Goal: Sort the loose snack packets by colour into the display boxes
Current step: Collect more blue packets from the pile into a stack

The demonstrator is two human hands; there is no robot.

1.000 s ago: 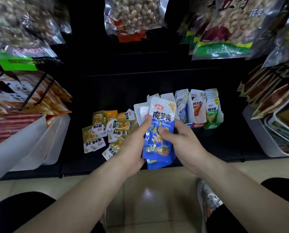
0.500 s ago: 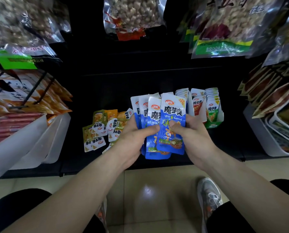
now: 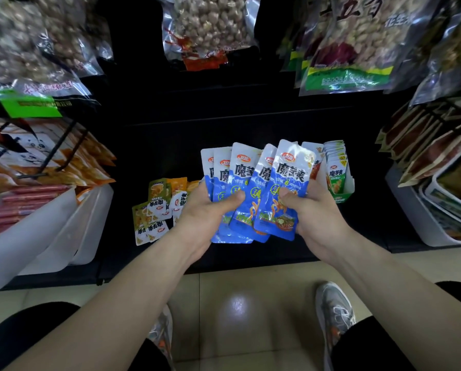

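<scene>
Blue packets (image 3: 253,194) fanned, left hand (image 3: 210,210) and right hand (image 3: 312,210) both pinching them; square the edges first, I'd say, before boxing.

5 blue packets (image 3: 284,188); 2 hands; 2 shoes.

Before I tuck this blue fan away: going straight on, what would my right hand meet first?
Probably the green cardboard display box of green packets, just beyond the right hand and the fanned blue foil snack packets it grips with the left hand. Depth is unclear, so it may pass short.
</scene>
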